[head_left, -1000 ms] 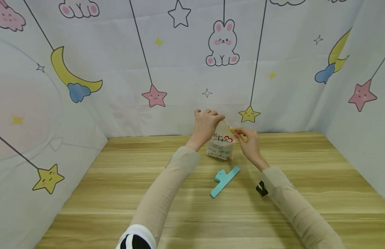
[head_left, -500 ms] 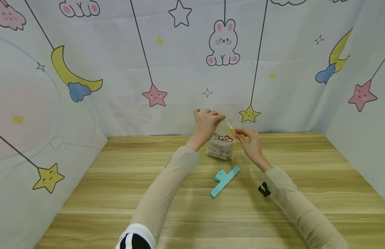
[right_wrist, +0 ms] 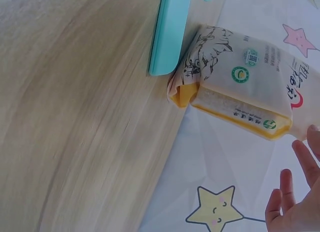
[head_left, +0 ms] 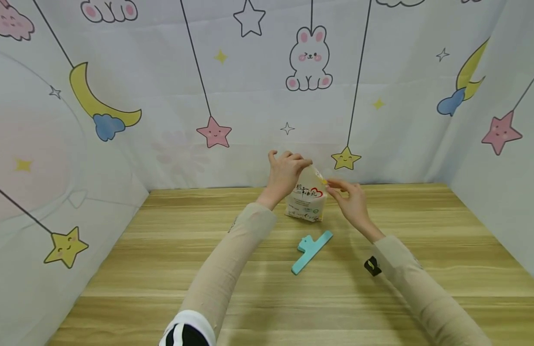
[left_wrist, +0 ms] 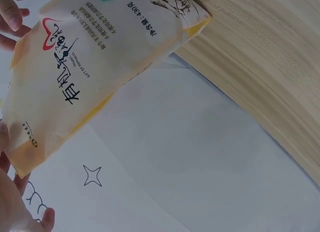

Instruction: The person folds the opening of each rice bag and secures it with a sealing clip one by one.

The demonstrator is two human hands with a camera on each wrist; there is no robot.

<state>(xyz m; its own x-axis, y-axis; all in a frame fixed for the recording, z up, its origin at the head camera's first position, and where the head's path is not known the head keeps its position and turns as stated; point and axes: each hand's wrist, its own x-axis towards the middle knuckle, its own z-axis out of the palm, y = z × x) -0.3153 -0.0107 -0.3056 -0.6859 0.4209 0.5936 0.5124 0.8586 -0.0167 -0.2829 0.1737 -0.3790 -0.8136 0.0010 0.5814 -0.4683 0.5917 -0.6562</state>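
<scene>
A cream food bag (head_left: 308, 202) with black lettering and a red heart stands upright near the table's back edge. My left hand (head_left: 286, 170) grips its top at the left corner, also seen at the lower left of the left wrist view. My right hand (head_left: 349, 199) pinches the bag's right side near the top, thumb against forefinger. In the right wrist view the right hand (right_wrist: 300, 202) reaches in from the right, its other fingers spread away from the bag. The yellow side seam (right_wrist: 245, 124) shows there. On the table in front lies a turquoise bag clip (head_left: 310, 252).
The wood-grain table (head_left: 163, 288) ends at a white cloth backdrop (head_left: 249, 96) printed with stars, moons and a rabbit. A small black item (head_left: 372, 265) shows beside the right sleeve (head_left: 422, 288). Cloth also hangs on both sides.
My right hand has shifted slightly right along the bag's edge, and its forearm has swung outward to the right. My left hand, the bag and the clip have stayed nearly still.
</scene>
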